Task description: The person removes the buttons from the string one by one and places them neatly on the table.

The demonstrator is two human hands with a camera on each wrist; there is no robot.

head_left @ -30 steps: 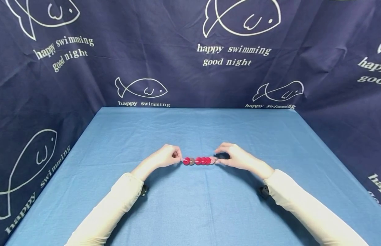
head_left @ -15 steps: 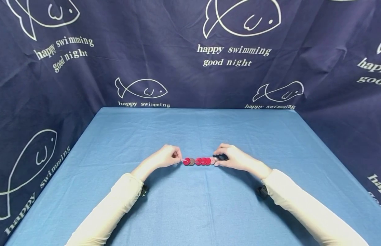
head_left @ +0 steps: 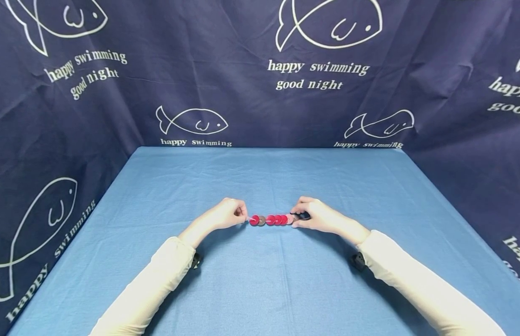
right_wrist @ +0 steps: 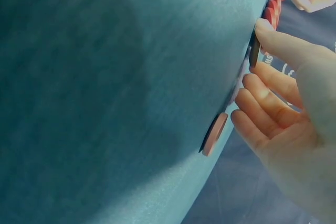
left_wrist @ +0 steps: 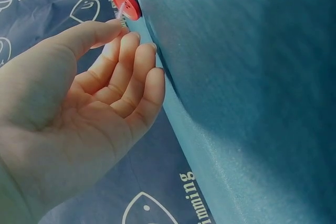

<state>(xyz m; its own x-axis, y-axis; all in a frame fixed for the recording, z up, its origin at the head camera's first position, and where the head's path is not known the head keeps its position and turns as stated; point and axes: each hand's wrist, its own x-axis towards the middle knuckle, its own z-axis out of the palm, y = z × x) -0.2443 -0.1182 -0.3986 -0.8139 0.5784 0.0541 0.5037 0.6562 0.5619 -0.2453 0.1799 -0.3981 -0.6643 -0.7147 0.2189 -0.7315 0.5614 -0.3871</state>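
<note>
A row of flat round buttons lies overlapping across the blue cloth, threaded on a pale string. In the head view a red button point(head_left: 254, 220) and a brown button point(head_left: 261, 220) sit at its left end, then several red buttons point(head_left: 278, 220) and a pink button point(head_left: 289, 219). My left hand point(head_left: 227, 213) pinches the string point(left_wrist: 122, 10) between thumb and index finger, just beside the end red button point(left_wrist: 126, 4). My right hand point(head_left: 320, 215) holds a dark button point(right_wrist: 255, 51) by its edges between thumb and index finger. Its other fingers are loosely curled.
A pinkish button point(right_wrist: 215, 135) lies on the cloth beneath my right hand. The blue cloth point(head_left: 260, 280) covers the table, and dark curtains point(head_left: 251, 70) with white fish drawings stand behind and at both sides.
My right hand has moved slightly left, its thumb and index finger drawing closer together at the right end of the row. The left hand and the row of buttons look the same.
</note>
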